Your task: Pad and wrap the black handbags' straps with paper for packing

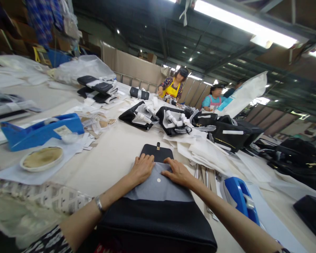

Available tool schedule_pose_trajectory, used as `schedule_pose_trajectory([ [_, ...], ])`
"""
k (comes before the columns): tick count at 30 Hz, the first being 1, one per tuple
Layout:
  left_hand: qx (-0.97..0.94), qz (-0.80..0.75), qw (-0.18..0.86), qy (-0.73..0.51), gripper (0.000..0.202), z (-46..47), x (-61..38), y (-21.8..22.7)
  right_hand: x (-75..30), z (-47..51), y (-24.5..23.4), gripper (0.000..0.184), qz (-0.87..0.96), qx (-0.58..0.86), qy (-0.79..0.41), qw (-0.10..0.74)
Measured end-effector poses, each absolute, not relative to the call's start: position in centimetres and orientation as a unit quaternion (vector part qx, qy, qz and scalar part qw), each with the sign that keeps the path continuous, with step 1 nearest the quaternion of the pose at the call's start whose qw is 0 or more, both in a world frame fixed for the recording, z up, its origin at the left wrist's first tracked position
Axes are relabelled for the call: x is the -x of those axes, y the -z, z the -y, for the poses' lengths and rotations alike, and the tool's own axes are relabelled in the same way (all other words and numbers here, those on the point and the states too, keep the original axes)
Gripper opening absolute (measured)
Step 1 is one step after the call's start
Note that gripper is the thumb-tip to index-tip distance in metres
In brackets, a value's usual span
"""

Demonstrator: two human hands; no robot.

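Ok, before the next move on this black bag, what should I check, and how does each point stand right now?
1. The left hand flat on the grey panel of the black handbag: ok.
2. The right hand flat on that panel: ok.
3. The brass clasp on the black flap uncovered: ok.
4. The bag lying flat on the beige table: ok.
5. The bag's near end fully in view: not ok, the left forearm covers part.
6. The right forearm apart from the blue tape dispenser: cannot tell.
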State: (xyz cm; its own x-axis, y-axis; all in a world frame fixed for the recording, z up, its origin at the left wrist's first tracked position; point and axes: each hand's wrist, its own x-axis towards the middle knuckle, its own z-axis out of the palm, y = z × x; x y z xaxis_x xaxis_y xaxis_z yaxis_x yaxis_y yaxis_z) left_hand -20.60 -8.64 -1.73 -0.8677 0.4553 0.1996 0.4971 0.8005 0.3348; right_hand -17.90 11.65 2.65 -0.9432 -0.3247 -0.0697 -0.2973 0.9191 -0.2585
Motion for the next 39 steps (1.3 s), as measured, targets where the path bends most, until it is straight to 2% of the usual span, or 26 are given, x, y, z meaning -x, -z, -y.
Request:
schedule_pose_trajectory([
  [3,0.249,0.946,0.039,0.206,0.025,8.7,21.1,2.3,17.5,-11.8,-2.6,0.043,-0.974,0.180,0.133,0.042],
  [11,0.251,0.929,0.026,0.271,0.019,9.3,22.7,3.0,17.4,-12.0,-2.4,0.046,-0.974,0.199,0.074,0.079],
  [15,0.352,0.889,0.039,0.289,0.038,9.6,22.1,1.5,17.3,-11.9,-2.3,0.049,-0.977,0.194,0.050,0.074],
  [18,0.458,0.838,-0.002,0.297,0.038,10.0,21.6,0.7,17.1,-11.8,-2.2,0.049,-0.978,0.195,0.029,0.070],
  [21,0.502,0.811,-0.038,0.297,0.033,10.7,21.2,0.6,16.6,-11.6,-2.1,0.050,-0.980,0.192,0.000,0.047],
  [26,0.514,0.804,-0.041,0.294,0.042,11.5,21.1,1.4,15.3,-10.8,-2.2,0.048,-0.973,0.229,-0.029,-0.026],
  [30,0.545,0.780,-0.017,0.306,0.040,11.3,21.2,1.9,14.0,-10.4,-3.4,0.036,-0.950,0.303,0.071,-0.017],
  [35,0.548,0.773,-0.030,0.320,0.038,11.1,21.3,2.0,14.1,-9.6,-4.7,0.026,-0.925,0.286,0.243,0.048],
  [39,0.534,0.769,-0.045,0.349,0.037,11.2,21.1,1.7,15.1,-8.6,-4.6,0.025,-0.929,0.242,0.271,0.065],
])
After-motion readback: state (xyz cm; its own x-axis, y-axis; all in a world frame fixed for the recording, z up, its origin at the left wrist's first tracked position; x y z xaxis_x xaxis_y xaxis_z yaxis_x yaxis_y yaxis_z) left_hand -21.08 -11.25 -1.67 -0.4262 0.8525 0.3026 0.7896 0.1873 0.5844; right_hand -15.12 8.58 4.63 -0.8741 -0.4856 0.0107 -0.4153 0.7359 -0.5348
